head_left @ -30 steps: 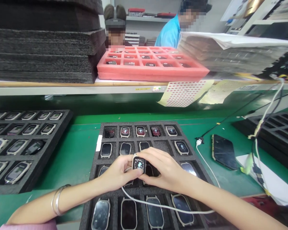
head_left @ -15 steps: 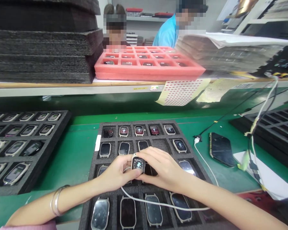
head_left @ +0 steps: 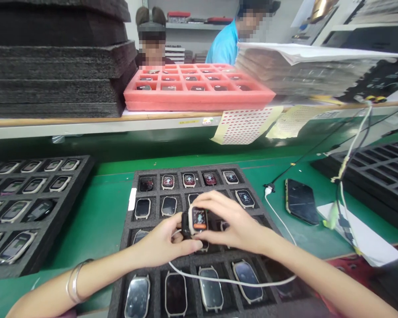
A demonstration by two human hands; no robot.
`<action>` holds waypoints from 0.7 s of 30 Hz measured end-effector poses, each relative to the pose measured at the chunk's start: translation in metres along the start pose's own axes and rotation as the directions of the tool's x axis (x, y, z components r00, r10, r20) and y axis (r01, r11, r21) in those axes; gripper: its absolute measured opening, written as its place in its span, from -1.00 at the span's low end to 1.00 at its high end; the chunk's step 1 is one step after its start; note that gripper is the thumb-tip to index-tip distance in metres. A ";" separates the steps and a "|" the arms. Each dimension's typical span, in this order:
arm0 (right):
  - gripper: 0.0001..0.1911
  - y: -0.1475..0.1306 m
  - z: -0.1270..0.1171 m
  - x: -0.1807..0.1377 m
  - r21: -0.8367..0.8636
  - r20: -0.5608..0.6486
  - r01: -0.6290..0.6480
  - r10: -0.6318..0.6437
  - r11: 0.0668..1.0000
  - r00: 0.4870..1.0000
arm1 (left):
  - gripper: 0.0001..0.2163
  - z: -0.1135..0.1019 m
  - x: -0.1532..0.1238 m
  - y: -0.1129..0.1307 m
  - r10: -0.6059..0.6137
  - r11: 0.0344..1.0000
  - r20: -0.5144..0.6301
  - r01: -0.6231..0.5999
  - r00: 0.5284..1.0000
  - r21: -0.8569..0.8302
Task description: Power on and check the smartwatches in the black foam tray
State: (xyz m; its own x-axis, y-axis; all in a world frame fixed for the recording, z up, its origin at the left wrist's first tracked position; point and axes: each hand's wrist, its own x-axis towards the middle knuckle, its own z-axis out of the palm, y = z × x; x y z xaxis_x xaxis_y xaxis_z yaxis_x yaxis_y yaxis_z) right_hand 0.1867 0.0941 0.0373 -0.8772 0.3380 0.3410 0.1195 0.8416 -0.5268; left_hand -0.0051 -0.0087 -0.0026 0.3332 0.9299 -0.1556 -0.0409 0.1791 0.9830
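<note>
My right hand [head_left: 232, 221] grips a smartwatch case [head_left: 199, 220] without a strap, thumb below and fingers above; its screen is lit with an orange bar near the bottom. Just left of it, my left hand [head_left: 167, 238] is closed on a small black charger [head_left: 185, 224], whose far side my fingers hide. A white cable [head_left: 225, 281] runs from under my left hand across to the right. Both hands are over a black foam tray [head_left: 155, 269] holding several watch cases in its compartments, such as a pale-framed watch [head_left: 176, 293] near the front.
Another black foam tray of watches [head_left: 36, 247] lies left, and a slotted black tray [head_left: 381, 176] right. A phone [head_left: 301, 202] rests on the green table. Behind, a shelf bears black foam stacks [head_left: 53, 95] and a pink foam tray [head_left: 199, 102]. Two people are beyond it.
My right hand has drawn the watch slightly right, and the black charger now shows beside it in my left hand. The watch screen changed from a dial to a display with an orange bar.
</note>
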 end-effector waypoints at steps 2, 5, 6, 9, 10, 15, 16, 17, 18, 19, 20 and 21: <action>-0.59 0.015 -0.014 -0.005 -0.049 -0.026 -0.086 0.084 0.995 0.996 | -0.66 0.000 0.000 0.001 -0.051 0.999 0.011 0.051 0.999 -0.019; -0.63 0.037 -0.030 -0.018 -0.212 0.030 -0.204 0.215 0.956 0.976 | -0.72 0.001 0.000 0.003 -0.058 0.997 0.039 0.060 0.998 -0.053; -0.65 0.042 -0.033 -0.022 -0.260 0.070 -0.211 0.236 0.942 0.969 | -0.73 0.002 0.000 0.004 -0.052 0.996 0.047 0.055 0.998 -0.065; -0.66 0.043 -0.036 -0.023 -0.379 0.168 -0.134 0.211 0.916 0.963 | -0.73 0.004 0.000 0.005 -0.040 0.995 0.050 0.044 0.998 -0.094; -0.66 0.039 -0.035 -0.019 -0.407 0.182 -0.096 0.184 0.908 0.966 | -0.73 0.004 0.000 0.004 -0.038 0.994 0.048 0.043 0.998 -0.097; -0.72 0.019 -0.010 0.021 -0.431 0.288 0.010 0.127 0.902 0.949 | -0.71 0.003 0.000 0.001 -0.053 0.996 0.007 0.053 0.999 -0.069; -0.71 0.017 -0.004 0.027 -0.437 0.300 0.008 0.138 0.899 0.944 | -0.69 0.002 0.001 0.000 -0.055 0.996 -0.001 0.055 0.998 -0.066; -0.69 0.017 0.001 0.031 -0.445 0.300 0.000 0.149 0.895 0.942 | -0.69 0.002 0.001 0.000 -0.054 0.996 -0.005 0.053 0.999 -0.067; -0.68 0.018 0.005 0.033 -0.451 0.288 -0.013 0.160 0.892 0.944 | -0.69 0.001 0.001 -0.001 -0.048 0.996 -0.011 0.047 0.999 -0.074; -0.67 0.020 0.008 0.033 -0.454 0.271 -0.030 0.170 0.891 0.947 | -0.69 0.001 0.002 -0.001 -0.042 0.995 -0.016 0.041 0.999 -0.086; -0.67 0.021 0.008 0.032 -0.453 0.254 -0.046 0.178 0.890 0.951 | -0.69 0.001 0.002 0.000 -0.042 0.994 -0.021 0.040 0.999 -0.098; -0.67 0.023 0.007 0.030 -0.456 0.235 -0.064 0.190 0.888 0.953 | -0.68 0.000 0.003 0.000 -0.048 0.993 -0.024 0.045 0.999 -0.111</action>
State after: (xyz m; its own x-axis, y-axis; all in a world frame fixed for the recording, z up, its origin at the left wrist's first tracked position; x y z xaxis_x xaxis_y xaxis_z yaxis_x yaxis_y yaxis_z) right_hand 0.1597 0.1206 0.0306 -0.9228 0.3828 0.0424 0.3744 0.9175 -0.1344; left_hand -0.0041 -0.0063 -0.0030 0.3116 0.9279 -0.2046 -0.1298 0.2549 0.9582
